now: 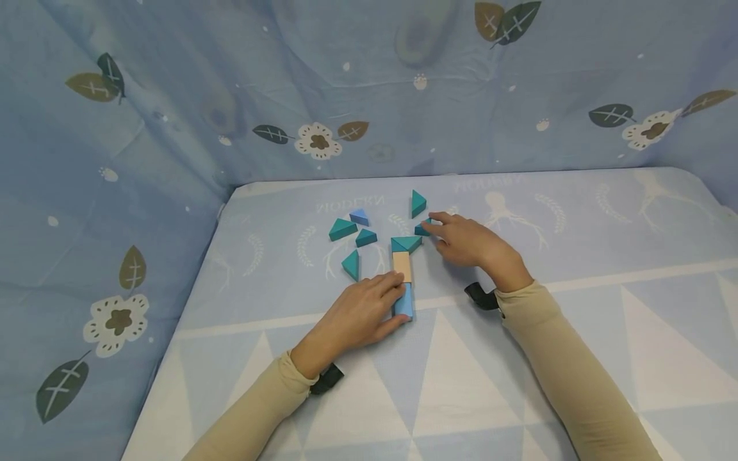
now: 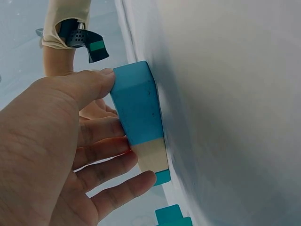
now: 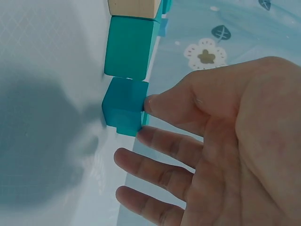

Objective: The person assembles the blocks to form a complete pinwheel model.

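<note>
A straight row lies on the table: a blue block [image 1: 406,306] at the near end, a beige block [image 1: 401,266] in the middle, teal triangular blocks [image 1: 406,243] at the far end. My left hand [image 1: 360,315] rests along the row's left side. Its thumb touches the near end of the blue block, and its fairly straight fingers lie against the blue and beige blocks. Just right of the row's far end, my right hand [image 1: 469,243] pinches a small teal triangular block [image 3: 124,101] between thumb and index finger; the other fingers are spread.
Left of the row lie loose triangular blocks: a blue one [image 1: 359,217] and several teal ones, among them one [image 1: 343,229] farthest left. Another teal triangular block [image 1: 418,203] lies beyond my right hand. A patterned cloth [image 1: 369,77] hangs behind the table.
</note>
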A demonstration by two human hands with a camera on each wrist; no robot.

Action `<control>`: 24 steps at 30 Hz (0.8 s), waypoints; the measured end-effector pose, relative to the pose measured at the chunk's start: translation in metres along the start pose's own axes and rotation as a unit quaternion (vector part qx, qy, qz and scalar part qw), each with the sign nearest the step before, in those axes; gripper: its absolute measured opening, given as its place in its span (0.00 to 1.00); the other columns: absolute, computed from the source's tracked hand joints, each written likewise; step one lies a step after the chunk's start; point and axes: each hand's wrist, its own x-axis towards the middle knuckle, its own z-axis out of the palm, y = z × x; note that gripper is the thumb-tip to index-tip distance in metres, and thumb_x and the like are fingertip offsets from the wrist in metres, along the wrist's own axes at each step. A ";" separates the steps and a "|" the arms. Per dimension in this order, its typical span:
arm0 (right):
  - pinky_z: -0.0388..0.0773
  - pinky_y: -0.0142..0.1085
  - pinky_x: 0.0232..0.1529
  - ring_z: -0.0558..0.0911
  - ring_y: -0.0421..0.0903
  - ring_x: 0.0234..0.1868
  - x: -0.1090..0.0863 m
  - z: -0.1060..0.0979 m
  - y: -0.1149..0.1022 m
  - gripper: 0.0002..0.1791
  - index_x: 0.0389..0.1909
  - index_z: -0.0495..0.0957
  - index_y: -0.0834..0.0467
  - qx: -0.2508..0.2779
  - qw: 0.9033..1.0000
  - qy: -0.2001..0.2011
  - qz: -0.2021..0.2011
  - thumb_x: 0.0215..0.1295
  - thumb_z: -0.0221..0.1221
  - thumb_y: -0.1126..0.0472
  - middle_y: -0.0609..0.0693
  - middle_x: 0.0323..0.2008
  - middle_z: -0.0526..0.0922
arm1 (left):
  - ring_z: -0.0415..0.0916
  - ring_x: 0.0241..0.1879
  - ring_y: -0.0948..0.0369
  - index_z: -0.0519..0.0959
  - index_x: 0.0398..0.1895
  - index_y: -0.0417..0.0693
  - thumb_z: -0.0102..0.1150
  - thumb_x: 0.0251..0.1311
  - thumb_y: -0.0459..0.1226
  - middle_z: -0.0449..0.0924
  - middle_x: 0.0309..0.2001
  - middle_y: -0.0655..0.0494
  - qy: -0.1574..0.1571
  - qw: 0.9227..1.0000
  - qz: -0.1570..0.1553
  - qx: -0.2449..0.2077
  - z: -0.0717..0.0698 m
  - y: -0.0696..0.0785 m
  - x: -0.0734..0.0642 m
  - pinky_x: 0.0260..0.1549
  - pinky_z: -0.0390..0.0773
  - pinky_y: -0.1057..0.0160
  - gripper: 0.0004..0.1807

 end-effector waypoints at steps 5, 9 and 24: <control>0.62 0.60 0.68 0.62 0.65 0.71 0.000 0.000 -0.001 0.28 0.73 0.62 0.59 -0.003 1.000 0.000 0.000 0.72 0.45 0.65 0.63 0.74 0.57 | 0.74 0.62 0.56 0.80 0.55 0.42 0.59 0.64 0.53 0.75 0.60 0.51 0.004 1.000 0.002 -0.002 0.001 0.000 0.000 0.57 0.77 0.61 0.26; 0.64 0.58 0.67 0.63 0.65 0.71 0.001 0.001 -0.002 0.28 0.72 0.62 0.60 -0.004 1.000 0.001 -0.004 0.72 0.46 0.65 0.62 0.74 0.57 | 0.74 0.62 0.56 0.80 0.55 0.42 0.60 0.64 0.53 0.75 0.60 0.51 0.005 1.000 0.002 -0.003 0.001 0.000 0.000 0.57 0.78 0.61 0.26; 0.63 0.58 0.68 0.64 0.64 0.70 0.003 0.005 -0.009 0.28 0.72 0.62 0.60 -0.002 0.999 0.018 -0.030 0.71 0.47 0.66 0.63 0.73 0.59 | 0.74 0.61 0.57 0.80 0.55 0.42 0.61 0.63 0.53 0.75 0.60 0.51 0.007 1.000 0.001 0.000 0.001 -0.001 0.000 0.57 0.78 0.61 0.27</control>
